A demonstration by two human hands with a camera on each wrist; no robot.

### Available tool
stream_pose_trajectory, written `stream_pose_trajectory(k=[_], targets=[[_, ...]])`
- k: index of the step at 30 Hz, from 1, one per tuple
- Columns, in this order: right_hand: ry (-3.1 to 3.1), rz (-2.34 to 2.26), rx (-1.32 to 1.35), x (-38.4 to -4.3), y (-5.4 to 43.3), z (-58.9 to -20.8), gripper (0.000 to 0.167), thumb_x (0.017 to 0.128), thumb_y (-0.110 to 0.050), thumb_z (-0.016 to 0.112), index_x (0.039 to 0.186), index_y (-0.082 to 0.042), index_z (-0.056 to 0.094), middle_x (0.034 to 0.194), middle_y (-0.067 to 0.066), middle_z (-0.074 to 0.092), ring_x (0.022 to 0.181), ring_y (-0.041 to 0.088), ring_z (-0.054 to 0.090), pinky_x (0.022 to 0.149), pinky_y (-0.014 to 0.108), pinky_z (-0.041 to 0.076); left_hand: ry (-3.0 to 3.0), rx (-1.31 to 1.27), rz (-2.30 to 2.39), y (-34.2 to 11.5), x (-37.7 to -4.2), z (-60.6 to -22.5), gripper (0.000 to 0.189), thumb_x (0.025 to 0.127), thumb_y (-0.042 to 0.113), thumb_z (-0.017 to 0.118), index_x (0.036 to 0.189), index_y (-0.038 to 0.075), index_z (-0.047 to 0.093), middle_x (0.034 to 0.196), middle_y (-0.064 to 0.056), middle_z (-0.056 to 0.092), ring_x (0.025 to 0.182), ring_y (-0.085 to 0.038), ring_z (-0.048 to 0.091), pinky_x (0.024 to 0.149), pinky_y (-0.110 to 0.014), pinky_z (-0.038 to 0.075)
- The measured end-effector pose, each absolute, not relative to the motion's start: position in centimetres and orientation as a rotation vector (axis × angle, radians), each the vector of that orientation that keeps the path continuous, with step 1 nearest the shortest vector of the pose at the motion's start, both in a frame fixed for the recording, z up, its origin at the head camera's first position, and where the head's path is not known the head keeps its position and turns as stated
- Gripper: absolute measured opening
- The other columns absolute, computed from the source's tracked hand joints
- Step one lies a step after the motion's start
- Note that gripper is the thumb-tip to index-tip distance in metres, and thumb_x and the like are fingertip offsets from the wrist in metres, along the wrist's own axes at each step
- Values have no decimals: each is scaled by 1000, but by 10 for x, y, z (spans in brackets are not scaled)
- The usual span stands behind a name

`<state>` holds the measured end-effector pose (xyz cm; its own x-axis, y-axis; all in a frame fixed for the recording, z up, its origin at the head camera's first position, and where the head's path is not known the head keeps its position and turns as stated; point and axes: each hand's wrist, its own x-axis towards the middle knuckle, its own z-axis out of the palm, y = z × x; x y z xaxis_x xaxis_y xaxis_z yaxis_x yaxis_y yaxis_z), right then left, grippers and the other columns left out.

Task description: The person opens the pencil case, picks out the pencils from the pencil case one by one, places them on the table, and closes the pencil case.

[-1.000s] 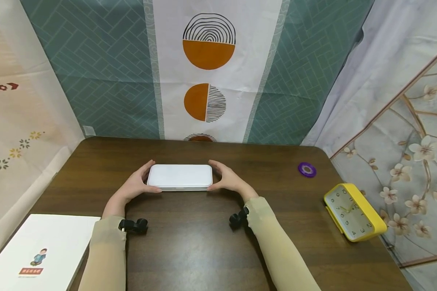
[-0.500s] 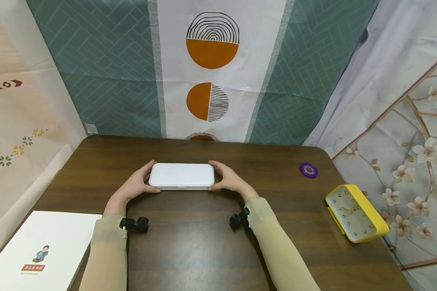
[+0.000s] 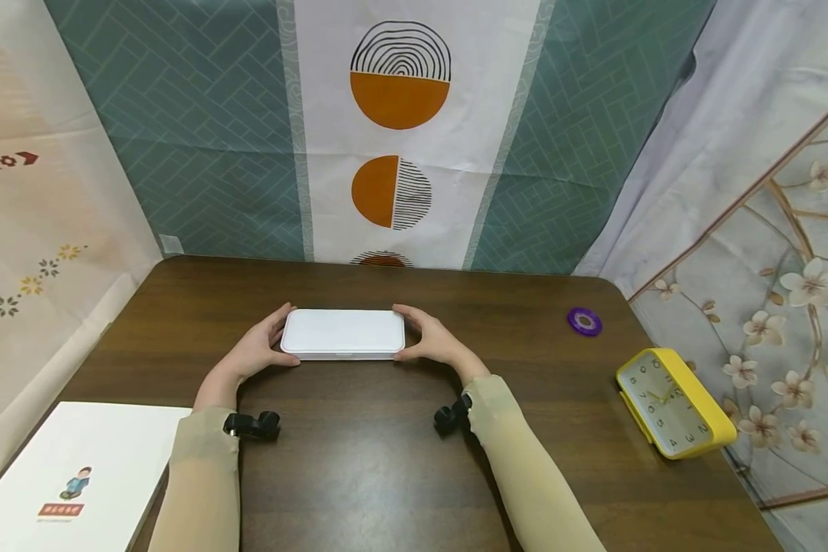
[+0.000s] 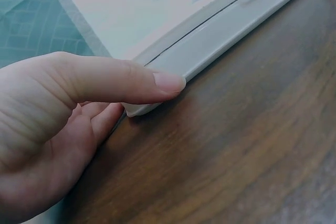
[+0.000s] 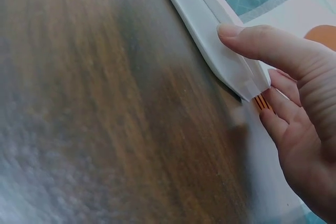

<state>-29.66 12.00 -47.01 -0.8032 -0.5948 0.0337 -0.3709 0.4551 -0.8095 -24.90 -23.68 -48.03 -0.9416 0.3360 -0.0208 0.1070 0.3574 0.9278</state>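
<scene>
A white, flat, rounded case [image 3: 343,331], which looks like a pencil case, lies on the brown table toward its far side. My left hand [image 3: 254,346] grips its left end, thumb on the near side and fingers round the back corner. The right end is held the same way by my right hand [image 3: 433,342]. In the left wrist view, the thumb presses the front wall of the case [image 4: 210,40] just below the lid seam, and a small clasp shows farther along. The right wrist view has the thumb against the front of the case [image 5: 210,45]; some fingertips are hidden behind it.
At the left front lies a white book or box [image 3: 124,452] with a small printed figure. On the right stand a yellow alarm clock [image 3: 672,402], tilted in view, and a purple ring [image 3: 584,321]. Patterned cloths [image 3: 552,153] hang behind and beside the wooden table [image 3: 359,460].
The head view has shifted slightly. Both hands keep their hold on the case, which has hardly moved, if at all.
</scene>
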Motion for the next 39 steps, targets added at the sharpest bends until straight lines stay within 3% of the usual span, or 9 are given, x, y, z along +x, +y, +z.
stream_pose_trajectory(k=[8,26,39], targets=[[2455,-1285,-824,-300,120,-470,92,72,-13,87,150,-7,38,155,10,39,145,28,34,121,42,29,2396,387,1644,-240,-251,-480,115,74,-1,82,156,-1,2,163,-22,11,150,-37,11,119,-40,22],[2476,-1296,-851,-301,125,-468,91,68,-13,90,146,-3,43,150,14,45,142,29,40,119,43,34,2395,389,1635,-235,-253,-480,113,73,-1,82,156,-3,5,163,-24,7,149,-40,13,118,-46,22],[2420,-1287,-844,-306,124,-464,82,74,-13,84,145,-3,45,149,14,46,142,29,39,120,44,32,2413,332,1620,-238,-249,-484,114,73,3,84,157,1,6,163,-22,10,149,-41,16,117,-51,21]])
